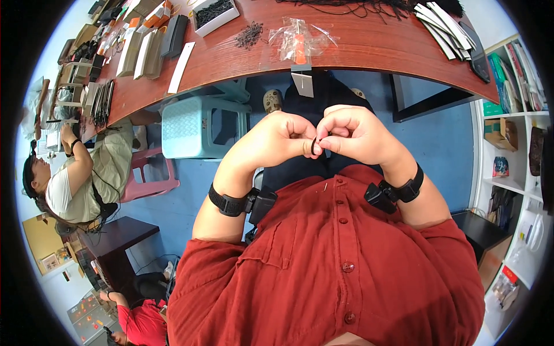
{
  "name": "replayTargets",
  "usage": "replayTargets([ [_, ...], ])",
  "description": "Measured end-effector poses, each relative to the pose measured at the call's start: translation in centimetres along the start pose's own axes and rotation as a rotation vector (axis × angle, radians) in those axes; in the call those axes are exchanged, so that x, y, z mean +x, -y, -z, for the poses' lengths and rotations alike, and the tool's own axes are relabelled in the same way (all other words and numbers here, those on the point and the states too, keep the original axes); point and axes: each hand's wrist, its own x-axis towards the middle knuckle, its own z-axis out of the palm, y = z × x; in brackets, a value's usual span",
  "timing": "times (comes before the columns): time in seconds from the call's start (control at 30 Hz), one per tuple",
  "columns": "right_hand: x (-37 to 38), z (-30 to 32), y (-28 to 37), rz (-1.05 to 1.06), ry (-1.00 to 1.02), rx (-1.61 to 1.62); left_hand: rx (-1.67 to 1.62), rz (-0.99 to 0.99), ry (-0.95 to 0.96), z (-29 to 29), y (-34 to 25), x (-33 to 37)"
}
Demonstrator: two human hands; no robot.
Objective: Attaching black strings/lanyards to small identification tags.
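In front of my lap, above the red shirt, my left hand (283, 137) and my right hand (358, 134) meet with their fingertips together. Both are closed in a pinch. Between them is a thin black cord (313, 144), bent in a short curve against my left thumb. The right thumb and forefinger pinch at its other side. Most of the cord is hidden by the fingers, so its full length cannot be seen.
The reddish wooden table (358, 43) holds a white box of black pieces (214, 14), a small black pile (249, 34), clear plastic wrap (288, 41) and white strips (444, 29). A light-blue stool (187, 127) stands below. Shelves (519, 150) line the right; a person (75, 173) sits left.
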Motion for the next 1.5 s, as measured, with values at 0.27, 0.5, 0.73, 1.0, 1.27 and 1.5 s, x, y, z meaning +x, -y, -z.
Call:
replayTargets([
  [0.27, -0.5, -0.7, 0.6, -0.149, -0.160, 0.066, -0.173, 0.022, -0.179, -0.5, 0.0, -0.2],
  [0.5, -0.5, -0.8, 2.8, 0.152, -0.269, -0.708, -0.074, 0.058, -0.326, -1.3, -0.7, -0.4],
  [0.73, -0.5, -1.2, 3.8, 0.263, -0.252, -1.020, -0.096, 0.043, -0.342, -1.7, 0.2, 0.1],
  [1.0, -0.7, -0.8, 3.6, -0.172, -0.230, -0.310, -0.225, -0.071, -0.373, -1.7, 0.2, -0.3],
  [1.27, -0.6, -1.5, 2.1, -0.179, -0.266, -0.003, 0.276, -0.207, -0.526, -2.3, -1.4, -0.3],
  [1.5, 0.1, -3.8, 2.0, 0.061, -0.544, -0.074, 0.702, -0.451, -0.767, -3.9, -2.2, 0.2],
])
